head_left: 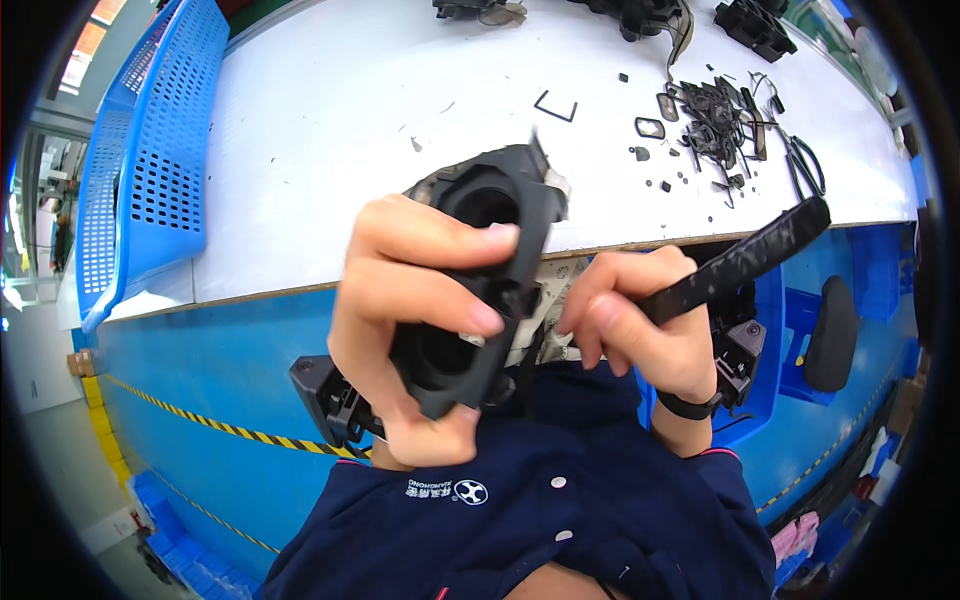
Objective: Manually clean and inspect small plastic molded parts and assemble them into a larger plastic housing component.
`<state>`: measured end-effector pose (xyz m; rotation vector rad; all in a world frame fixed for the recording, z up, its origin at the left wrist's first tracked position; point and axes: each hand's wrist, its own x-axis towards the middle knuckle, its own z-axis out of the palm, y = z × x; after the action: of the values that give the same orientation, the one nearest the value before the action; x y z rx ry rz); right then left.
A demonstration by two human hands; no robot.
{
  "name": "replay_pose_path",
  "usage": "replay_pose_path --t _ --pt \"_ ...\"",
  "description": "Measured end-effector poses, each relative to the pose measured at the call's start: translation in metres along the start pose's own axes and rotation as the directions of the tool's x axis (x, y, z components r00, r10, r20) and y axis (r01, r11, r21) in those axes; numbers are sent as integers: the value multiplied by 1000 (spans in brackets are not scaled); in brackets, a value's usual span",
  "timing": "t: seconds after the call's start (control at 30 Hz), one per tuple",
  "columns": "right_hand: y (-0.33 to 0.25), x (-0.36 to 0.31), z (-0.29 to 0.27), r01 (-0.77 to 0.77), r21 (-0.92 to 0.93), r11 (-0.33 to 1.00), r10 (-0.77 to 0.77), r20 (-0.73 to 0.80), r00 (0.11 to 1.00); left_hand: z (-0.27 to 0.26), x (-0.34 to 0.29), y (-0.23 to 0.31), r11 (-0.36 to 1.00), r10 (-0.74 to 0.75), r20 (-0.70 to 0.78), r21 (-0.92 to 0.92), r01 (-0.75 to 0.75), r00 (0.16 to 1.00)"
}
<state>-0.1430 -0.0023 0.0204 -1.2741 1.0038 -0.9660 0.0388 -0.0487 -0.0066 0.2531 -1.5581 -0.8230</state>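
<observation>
A black moulded plastic part (532,215) with two round cup-like openings is tilted up in front of my chest, near the table's front edge. My left hand (395,290) is closed around it from the left, its fingers lying across the openings and gripping the inner rims. To the right of the part, my right hand (650,325) is closed on a long black scuffed tool handle (755,250), which sticks out up and to the right. The tool's working end is hidden by the fingers. A small gap separates my right fingertips from the plastic part.
The white table (310,130) carries a heap of black scraps (720,120), black scissors (803,165) and dark plastic parts (755,28). A blue perforated basket (165,180) stands at the left. Below right are a blue bin (765,350) and a stool (830,335).
</observation>
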Motion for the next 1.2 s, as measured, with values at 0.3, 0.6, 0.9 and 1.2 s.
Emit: replay_pose_path --t 0.3,0.6,0.9,1.2 --pt "6 -8 -6 -248 142 958 230 129 965 14 15 19 980 16 411 176 -97 911" --pt "17 -12 1 -147 434 889 135 57 989 14 13 8 1000 -16 309 10 13 951" --pt "11 -17 0 -170 154 973 152 119 981 17 1 3 993 -120 3 15 120 993" --pt "7 -16 5 -244 70 967 230 164 959 24 9 5 985 -15 381 163 -51 924"
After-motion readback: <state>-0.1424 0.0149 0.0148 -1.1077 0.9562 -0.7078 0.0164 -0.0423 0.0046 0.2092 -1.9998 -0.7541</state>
